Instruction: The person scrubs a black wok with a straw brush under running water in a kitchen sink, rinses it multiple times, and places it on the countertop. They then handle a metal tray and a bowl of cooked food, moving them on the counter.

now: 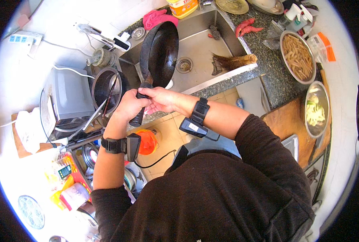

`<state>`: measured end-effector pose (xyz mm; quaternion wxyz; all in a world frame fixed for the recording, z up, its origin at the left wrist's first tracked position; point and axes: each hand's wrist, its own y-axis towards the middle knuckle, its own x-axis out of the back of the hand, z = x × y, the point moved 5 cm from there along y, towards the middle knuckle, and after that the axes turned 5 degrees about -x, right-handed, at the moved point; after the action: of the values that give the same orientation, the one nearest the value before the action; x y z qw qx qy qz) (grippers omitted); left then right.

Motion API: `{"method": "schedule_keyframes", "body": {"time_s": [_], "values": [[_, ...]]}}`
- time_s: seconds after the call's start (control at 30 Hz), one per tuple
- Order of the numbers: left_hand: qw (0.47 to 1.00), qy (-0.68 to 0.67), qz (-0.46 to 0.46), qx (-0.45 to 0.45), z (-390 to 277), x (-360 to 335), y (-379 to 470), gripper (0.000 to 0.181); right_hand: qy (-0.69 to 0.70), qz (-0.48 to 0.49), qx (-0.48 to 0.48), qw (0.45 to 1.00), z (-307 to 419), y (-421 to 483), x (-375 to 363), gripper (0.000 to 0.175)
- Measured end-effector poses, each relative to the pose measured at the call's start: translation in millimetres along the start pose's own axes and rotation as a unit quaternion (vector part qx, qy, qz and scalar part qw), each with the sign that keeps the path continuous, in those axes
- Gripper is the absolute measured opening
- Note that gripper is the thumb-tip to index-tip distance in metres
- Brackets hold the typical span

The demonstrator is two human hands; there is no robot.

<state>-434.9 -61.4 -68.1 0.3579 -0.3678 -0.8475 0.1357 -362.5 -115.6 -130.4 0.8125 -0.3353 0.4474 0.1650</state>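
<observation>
A black wok (164, 54) is tilted on its side over the left part of a stainless steel sink (203, 39), its dark inside turned to the right. Its black handle (138, 119) points down towards me. My left hand (131, 104) is closed around that handle. My right hand (160, 98) touches the handle from the other side, thumb on top near the wok; its lower fingers are partly hidden behind the handle. A bundle-like brush (234, 61) lies across the sink's front right edge, and a dark scouring pad (215, 32) rests in the sink.
A faucet (107, 39) and a dark pot (102, 87) with utensils stand left. Right on the counter are red peppers or roots (247, 27), a steel bowl of cut strips (298, 57), a bowl of pale vegetable (316, 110) and a cutting board (283, 127). An orange bucket (146, 142) stands below.
</observation>
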Motion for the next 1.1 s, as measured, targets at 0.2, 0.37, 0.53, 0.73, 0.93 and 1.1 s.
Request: {"method": "schedule_keyframes", "body": {"time_s": [0.2,0.37,0.53,0.73,0.93,1.1], "values": [[0.991,0.119,-0.03,-0.056,-20,15,-63,0.036,-0.029,-0.013,0.1,0.994,-25,-8,-39,0.036],[0.98,0.145,-0.071,-0.12,-36,20,-110,0.035,-0.079,-0.022,0.169,0.982,-35,-21,-70,0.039],[0.968,0.157,-0.115,-0.157,-46,21,-129,0.038,-0.115,-0.005,0.193,0.974,-31,-37,-87,0.037],[0.967,0.156,-0.127,-0.156,-50,3,-116,0.037,-0.089,-0.014,0.19,0.978,-25,-48,-70,0.036],[0.984,0.129,-0.091,-0.078,-28,-21,-91,0.043,-0.067,-0.018,0.141,0.988,-38,-47,-35,0.035],[0.995,-0.063,-0.059,-0.043,-3,-49,-70,0.034,-0.077,-0.104,0.12,0.984,-53,-49,-11,0.029]]}}
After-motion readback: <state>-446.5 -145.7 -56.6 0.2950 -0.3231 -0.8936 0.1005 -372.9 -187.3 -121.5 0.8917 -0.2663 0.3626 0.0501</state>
